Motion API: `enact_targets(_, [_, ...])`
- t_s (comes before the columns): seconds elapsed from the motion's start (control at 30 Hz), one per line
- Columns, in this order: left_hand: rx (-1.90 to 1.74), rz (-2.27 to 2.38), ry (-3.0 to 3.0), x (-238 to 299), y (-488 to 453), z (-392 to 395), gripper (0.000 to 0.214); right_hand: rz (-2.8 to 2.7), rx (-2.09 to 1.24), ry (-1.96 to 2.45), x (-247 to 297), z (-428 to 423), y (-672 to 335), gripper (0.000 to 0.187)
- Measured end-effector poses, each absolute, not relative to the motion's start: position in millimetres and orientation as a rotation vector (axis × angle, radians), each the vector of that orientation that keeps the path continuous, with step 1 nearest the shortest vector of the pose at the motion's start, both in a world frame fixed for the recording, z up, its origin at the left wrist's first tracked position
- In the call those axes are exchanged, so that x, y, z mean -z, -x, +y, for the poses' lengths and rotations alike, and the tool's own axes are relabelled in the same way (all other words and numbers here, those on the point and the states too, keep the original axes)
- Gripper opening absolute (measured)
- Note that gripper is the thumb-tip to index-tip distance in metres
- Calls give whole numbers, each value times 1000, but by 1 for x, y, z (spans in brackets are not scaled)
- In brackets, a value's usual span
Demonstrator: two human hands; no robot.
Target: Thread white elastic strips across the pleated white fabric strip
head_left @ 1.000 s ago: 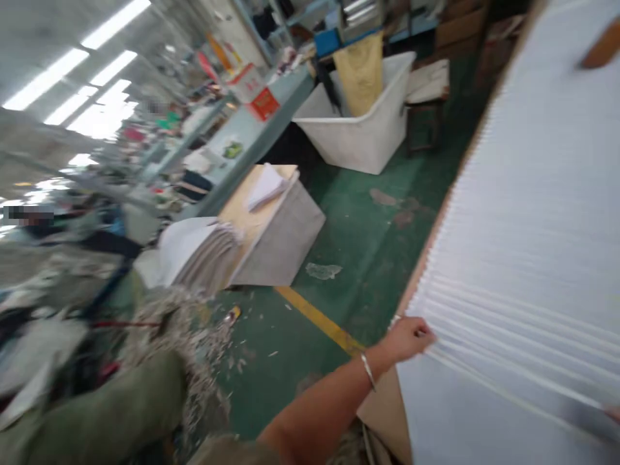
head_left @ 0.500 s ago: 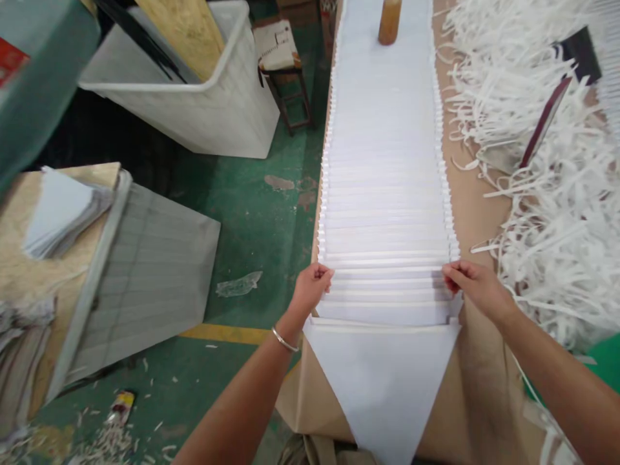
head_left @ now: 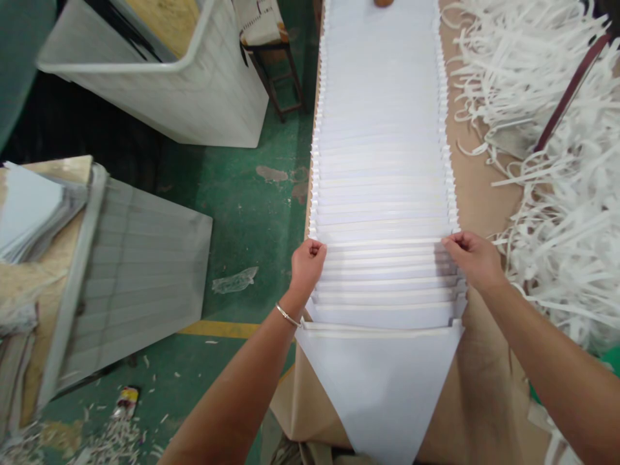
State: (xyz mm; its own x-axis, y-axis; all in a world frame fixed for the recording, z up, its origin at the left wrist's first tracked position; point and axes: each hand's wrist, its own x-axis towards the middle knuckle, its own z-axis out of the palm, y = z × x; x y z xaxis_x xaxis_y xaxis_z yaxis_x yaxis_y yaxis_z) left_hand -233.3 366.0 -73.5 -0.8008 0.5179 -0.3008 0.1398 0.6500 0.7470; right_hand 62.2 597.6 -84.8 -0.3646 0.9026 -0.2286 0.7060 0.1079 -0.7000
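1. While both hands lean over the long table (head_left: 479, 187), a row of white cloth panels (head_left: 380, 161) lies on it, one on top of the next like roof tiles, running away from the person.
2. The left hand (head_left: 309, 265) has its thumb and fingers pinched on one end of a panel's folded edge. The right hand (head_left: 473, 259) pinches the other end the same way.
3. The nearest panel (head_left: 382, 374) gets thin toward the person, like a big triangle pointing down.
4. These panels look light and thin. I think they bend easily but have a little stiffness, so they could crease more than break. They look smooth, so one might slide on another.
5. The best place to hold one seems to be the two ends of its straight folded edge, with a soft pinch on each side.
6. Far on the left is a big white tub (head_left: 217, 106). A yellow sheet (head_left: 169, 22) and something long and dark (head_left: 128, 32) stand in it.
7. Closer is a grey bin (head_left: 150, 252) with a wooden board (head_left: 46, 284) on top. A stack of white pieces (head_left: 31, 210) sits on the board. I cannot see inside that bin.
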Motion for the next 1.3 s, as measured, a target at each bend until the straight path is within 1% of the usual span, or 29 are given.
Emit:
enact_targets(0.13, [-1034, 2365, -514, 78, 234, 365, 12, -2089, -1049, 1658, 80, 595, -56, 29])
enact_targets(0.27, [-1053, 2350, -526, 82, 233, 366, 15, -2061, -1020, 1662, 74, 592, -52, 28])
enact_targets(0.63, [-932, 2445, -589, 90, 233, 367, 18, -2135, -937, 1703, 71, 590, -41, 22])
enact_targets(0.93, [-751, 2544, -594, 86, 229, 371, 13, -2202, -857, 1720, 82, 594, -47, 24])
enact_targets(1.17, [-638, 2560, -587, 77, 227, 375, 11, -2237, -820, 1792, 79, 595, -46, 20])
enact_targets(1.3, [-604, 2585, -634, 80, 226, 376, 10, -2272, -796, 1742, 82, 595, -42, 19])
